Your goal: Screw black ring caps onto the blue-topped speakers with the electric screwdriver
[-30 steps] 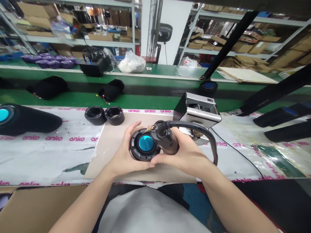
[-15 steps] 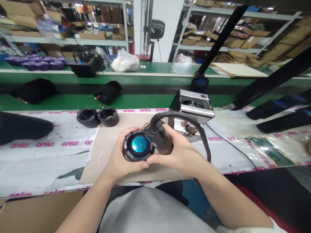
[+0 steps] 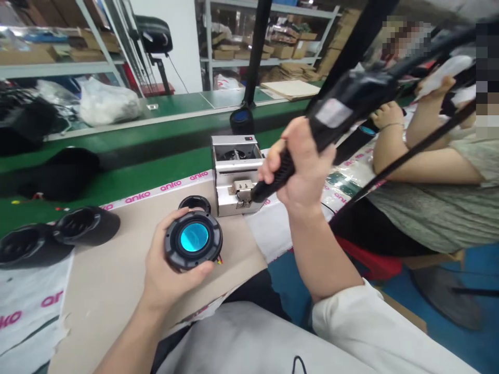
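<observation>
In my left hand (image 3: 161, 275) is a round black speaker (image 3: 194, 237) with a shiny blue centre, facing up; my fingers and thumb wrap its rim. A bit of coloured wire (image 3: 220, 258) sticks out at its lower right. My right hand (image 3: 300, 166) is closed around a black electric screwdriver (image 3: 351, 101) with a white label, tilted down to the left. Its lower end is at the front of a silver screw feeder (image 3: 237, 166); whether the tip touches is unclear. Just behind the speaker stands a black ring-shaped part (image 3: 195, 202), partly hidden.
Two black hollow housings (image 3: 88, 226) stand at the left, and a black cloth-covered piece (image 3: 62, 171) lies behind them. Cardboard (image 3: 105, 291) covers the bench in front of me. At the right, a co-worker's arm (image 3: 424, 161) reaches over the bench. Black posts rise behind the feeder.
My right hand has lifted the screwdriver off the speaker and carried it right to the screw feeder. My left hand still holds the speaker. The view has turned right, bringing the co-worker into sight.
</observation>
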Tool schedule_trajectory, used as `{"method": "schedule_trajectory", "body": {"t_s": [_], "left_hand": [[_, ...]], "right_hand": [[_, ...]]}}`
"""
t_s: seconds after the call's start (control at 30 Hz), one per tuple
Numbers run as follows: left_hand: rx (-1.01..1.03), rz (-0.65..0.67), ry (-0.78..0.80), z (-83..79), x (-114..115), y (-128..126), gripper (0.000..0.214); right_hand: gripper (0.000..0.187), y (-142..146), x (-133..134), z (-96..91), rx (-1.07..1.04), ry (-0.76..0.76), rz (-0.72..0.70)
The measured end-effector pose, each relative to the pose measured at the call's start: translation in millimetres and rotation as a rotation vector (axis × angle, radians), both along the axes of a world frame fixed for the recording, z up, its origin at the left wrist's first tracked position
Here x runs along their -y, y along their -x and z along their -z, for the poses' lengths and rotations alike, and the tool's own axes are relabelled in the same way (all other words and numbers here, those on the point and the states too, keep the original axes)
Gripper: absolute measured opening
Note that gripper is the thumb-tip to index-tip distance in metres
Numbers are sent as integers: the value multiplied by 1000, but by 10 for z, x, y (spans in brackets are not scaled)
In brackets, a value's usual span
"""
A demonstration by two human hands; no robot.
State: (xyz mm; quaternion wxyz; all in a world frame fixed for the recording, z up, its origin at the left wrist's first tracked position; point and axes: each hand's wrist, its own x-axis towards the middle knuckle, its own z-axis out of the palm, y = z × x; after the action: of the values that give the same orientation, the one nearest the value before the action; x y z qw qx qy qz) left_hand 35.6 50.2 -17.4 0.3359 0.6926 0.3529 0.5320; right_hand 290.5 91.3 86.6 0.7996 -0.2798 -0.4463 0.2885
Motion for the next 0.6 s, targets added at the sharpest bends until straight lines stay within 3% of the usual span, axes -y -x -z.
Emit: {"method": "schedule_trajectory", "body": {"t_s": [0.1,0.3,0.6], "left_hand": [[-19,49,15,-18,-52,-124,88],[21,133,30,-17,-76,-91,91],[43,132,54,-4,-84,-108,91]], "right_hand": [[48,75,-115,24,67,41,-35],[62,176,-198,-71,112,143,-23],[67,195,-179,-13,135,224,-58]]}}
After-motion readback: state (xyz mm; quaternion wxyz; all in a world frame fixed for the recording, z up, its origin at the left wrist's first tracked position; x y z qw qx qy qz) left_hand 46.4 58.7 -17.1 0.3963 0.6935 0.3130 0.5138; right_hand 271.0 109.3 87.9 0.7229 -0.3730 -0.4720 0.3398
